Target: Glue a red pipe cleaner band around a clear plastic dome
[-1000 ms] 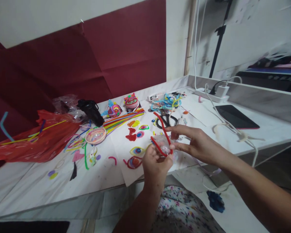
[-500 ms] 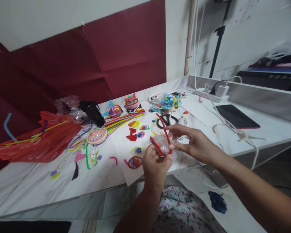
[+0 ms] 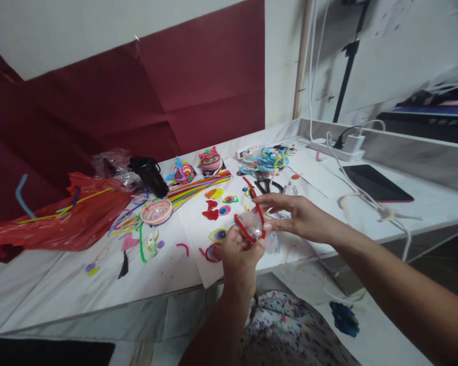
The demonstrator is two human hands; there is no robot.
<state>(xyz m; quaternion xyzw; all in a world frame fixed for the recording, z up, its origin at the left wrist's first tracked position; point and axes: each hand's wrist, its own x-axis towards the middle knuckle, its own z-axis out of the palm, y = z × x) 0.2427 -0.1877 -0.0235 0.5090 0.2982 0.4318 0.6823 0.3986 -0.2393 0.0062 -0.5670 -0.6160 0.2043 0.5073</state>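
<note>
A clear, rounded plastic piece [image 3: 255, 223] sits between my hands, with a red pipe cleaner [image 3: 246, 233] bent along its edge. My left hand [image 3: 241, 254] grips the piece and the pipe cleaner from below, thumb on the near side. On the right, my right hand [image 3: 290, 216] has its fingers and thumb on the pipe cleaner, whose loose end points up and away. Behind them lie black-handled scissors [image 3: 269, 186], partly hidden by my right hand. Left of my hands, several eye-shaped coloured pieces [image 3: 225, 210] and red fuzzy pieces [image 3: 211, 211] rest on white paper.
A bundle of coloured pipe cleaners [image 3: 198, 189], a round pink-rimmed piece [image 3: 156, 211] and two colourful decorated figures [image 3: 210, 160] stand farther back. At left is a red plastic bag [image 3: 95, 218] beside a black bottle [image 3: 149, 175]. A tablet [image 3: 377, 183] and cables lie right.
The view has shifted slightly, so most things sit a little farther right. My hands keep their hold, and the pipe cleaner and clear piece have turned slightly and moved left in view.
</note>
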